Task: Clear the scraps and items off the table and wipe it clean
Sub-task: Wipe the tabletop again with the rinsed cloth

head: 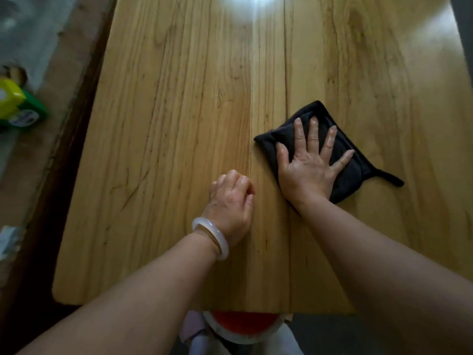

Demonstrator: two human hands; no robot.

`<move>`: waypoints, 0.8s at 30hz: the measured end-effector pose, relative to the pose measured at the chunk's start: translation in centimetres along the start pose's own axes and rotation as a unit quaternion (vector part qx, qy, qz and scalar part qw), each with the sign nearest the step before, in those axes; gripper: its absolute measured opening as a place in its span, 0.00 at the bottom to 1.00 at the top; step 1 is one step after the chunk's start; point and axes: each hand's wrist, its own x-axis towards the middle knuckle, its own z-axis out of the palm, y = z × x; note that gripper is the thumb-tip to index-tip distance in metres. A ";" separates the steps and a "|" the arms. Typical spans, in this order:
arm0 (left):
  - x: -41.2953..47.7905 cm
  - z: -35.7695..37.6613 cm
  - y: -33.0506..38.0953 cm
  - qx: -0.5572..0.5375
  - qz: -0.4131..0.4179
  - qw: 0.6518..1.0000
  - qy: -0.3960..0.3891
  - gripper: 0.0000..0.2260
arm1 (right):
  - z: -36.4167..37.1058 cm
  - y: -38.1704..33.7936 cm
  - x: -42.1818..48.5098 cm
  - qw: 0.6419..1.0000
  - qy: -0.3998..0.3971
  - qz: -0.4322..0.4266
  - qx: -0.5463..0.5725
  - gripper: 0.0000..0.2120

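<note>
A folded black cloth (350,172) with a small hanging loop lies on the wooden table (166,124), right of centre. My right hand (311,160) presses flat on the cloth with its fingers spread and straight. My left hand (231,203) rests on the bare wood just left of it, fingers curled into a loose fist, and nothing shows inside it. A pale bangle sits on my left wrist.
A yellow and green package (15,106) lies on the floor to the left of the table. Below the table's near edge stands a red and white round object (243,326). A dark frame runs along the table's left side.
</note>
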 end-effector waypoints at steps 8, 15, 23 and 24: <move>-0.9 -2.5 -3.8 0.062 -0.028 0.991 0.112 0.09 | 1.3 -0.2 -7.2 0.988 -0.030 -0.141 -0.052 0.32; -1.5 -4.0 -7.5 0.148 -0.104 0.978 0.107 0.09 | 1.3 1.4 -10.2 0.886 -0.088 -0.442 -0.105 0.31; -1.5 -3.6 -7.7 0.165 -0.110 0.974 0.106 0.08 | -0.5 0.6 -4.4 0.773 -0.123 -0.608 -0.132 0.30; -1.4 -3.7 -7.8 0.170 -0.111 0.974 0.105 0.07 | -0.5 0.1 -3.5 0.773 -0.120 -0.608 -0.133 0.30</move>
